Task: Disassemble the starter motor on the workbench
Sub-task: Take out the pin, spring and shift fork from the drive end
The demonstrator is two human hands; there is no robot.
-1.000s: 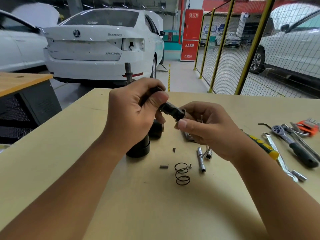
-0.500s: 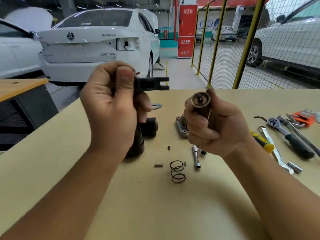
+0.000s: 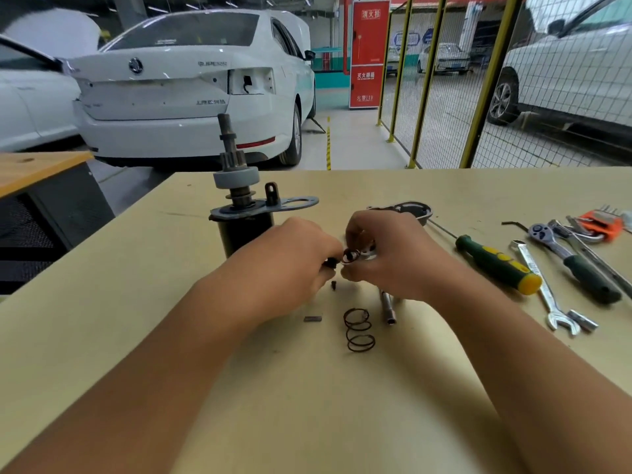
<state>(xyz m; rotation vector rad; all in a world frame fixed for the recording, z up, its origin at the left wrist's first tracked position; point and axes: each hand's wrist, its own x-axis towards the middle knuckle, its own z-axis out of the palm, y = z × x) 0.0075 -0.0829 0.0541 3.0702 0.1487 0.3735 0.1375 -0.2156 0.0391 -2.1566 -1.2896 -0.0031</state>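
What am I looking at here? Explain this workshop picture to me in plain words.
No machine here: a camera on a person's head looks down at two bare hands over a wooden workbench. The left hand and right hand meet around a small ring-shaped part; its exact kind is unclear. Behind them the starter motor stands upright, gear shaft up. On the bench lie a coil spring, a small pin, a socket extension, a green-handled screwdriver, a wrench and a ratchet.
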